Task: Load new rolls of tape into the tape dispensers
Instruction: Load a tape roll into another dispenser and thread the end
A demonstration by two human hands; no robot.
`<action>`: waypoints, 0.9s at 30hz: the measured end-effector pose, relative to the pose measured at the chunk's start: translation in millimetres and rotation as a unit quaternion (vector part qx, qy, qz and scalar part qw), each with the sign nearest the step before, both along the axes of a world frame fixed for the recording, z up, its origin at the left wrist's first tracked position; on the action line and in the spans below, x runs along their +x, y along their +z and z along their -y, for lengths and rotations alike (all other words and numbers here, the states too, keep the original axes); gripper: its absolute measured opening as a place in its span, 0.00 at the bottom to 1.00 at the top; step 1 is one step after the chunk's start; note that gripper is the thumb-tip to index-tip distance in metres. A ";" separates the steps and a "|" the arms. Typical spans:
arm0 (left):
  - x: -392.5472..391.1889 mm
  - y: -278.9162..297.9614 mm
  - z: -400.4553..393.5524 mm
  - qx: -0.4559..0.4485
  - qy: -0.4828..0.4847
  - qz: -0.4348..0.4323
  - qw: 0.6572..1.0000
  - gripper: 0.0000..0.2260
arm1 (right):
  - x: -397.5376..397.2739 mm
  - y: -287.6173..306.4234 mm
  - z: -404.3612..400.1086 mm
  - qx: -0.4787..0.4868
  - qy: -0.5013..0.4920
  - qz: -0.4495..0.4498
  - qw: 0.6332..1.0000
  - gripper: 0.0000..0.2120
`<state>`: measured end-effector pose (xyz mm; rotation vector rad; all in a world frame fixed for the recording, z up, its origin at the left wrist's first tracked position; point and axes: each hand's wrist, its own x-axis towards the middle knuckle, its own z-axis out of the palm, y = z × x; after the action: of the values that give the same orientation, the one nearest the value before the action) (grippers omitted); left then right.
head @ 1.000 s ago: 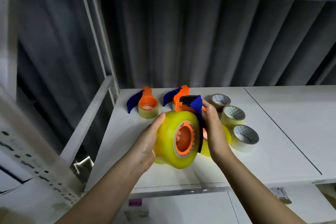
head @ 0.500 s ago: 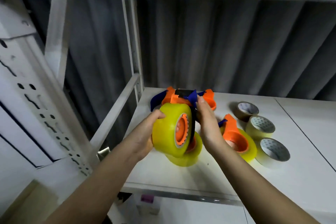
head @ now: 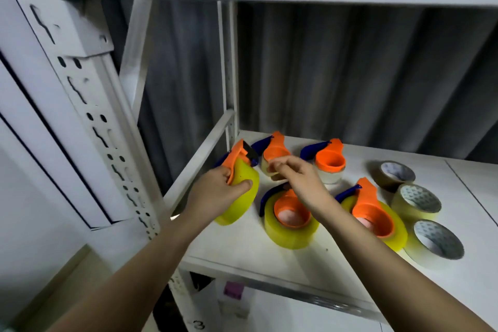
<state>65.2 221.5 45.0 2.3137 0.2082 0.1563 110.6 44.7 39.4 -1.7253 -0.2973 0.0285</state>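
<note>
A: Head view: where's the loaded dispenser [head: 240, 170]?
B: At nine o'clock on the shelf [head: 242, 245], gripped by the left hand [head: 217, 191].
A: Handling?
B: Likely light and stiff, with slick tape; hold it by the orange frame.
A: Right hand [head: 297, 178]?
B: Fingers loosely curled, holding nothing, hovering over another dispenser [head: 289, 217].

The right hand [head: 295, 179] is motion-blurred at its fingertips, so whether they pinch anything cannot be told, and it covers part of the dispenser [head: 275, 155] behind it. The left hand [head: 215, 191] hides much of the yellow roll [head: 242, 197] it holds. The shelf [head: 269, 253] runs off the right edge.
</note>
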 end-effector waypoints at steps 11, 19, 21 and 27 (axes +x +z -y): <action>11.6 -53.4 21.1 0.201 -0.013 0.049 0.978 0.31 | 3.5 -19.7 -22.5 -0.342 0.095 0.042 0.934 0.19; 13.8 -64.2 34.8 0.255 0.001 0.006 0.967 0.29 | 2.4 -32.6 -19.1 -0.532 0.143 0.173 0.816 0.24; 15.6 -64.6 38.8 0.285 0.000 -0.026 0.958 0.24 | 1.3 -33.6 -17.5 -0.543 0.141 0.188 0.806 0.23; 19.9 -68.2 48.8 0.339 0.003 -0.067 0.938 0.17 | 3.0 -36.6 -12.2 -0.553 0.123 0.207 0.798 0.22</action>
<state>85.1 172.7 -23.2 3.0179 0.2574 0.0789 113.6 57.0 2.8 -2.8518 -0.9729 0.0126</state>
